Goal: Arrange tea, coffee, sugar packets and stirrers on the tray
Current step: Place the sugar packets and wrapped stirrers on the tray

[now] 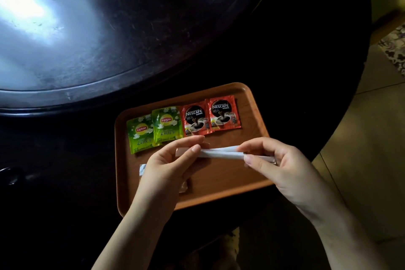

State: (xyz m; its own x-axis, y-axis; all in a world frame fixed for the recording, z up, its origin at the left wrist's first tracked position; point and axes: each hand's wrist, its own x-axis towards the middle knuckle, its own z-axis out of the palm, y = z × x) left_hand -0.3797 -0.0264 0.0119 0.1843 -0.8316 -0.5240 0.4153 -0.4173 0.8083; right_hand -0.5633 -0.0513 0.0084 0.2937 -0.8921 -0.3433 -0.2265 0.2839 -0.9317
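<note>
An orange-brown tray [252, 103] lies on the dark table. Along its far side sit two green Lipton tea packets [140, 136] [167, 126] and two red Nescafe coffee packets [196, 120] [224, 114], side by side. Over the tray's middle, my left hand [168, 166] and my right hand [276, 164] each pinch one end of long white paper-wrapped sticks [221, 153], held level above the tray. A pale packet [142, 170] lies on the tray, mostly hidden under my left hand.
A large round dark turntable [109, 28] with a bright glare fills the table behind the tray. The table's curved edge runs down the right, with tiled floor [377, 138] and a patterned rug [394, 48] beyond.
</note>
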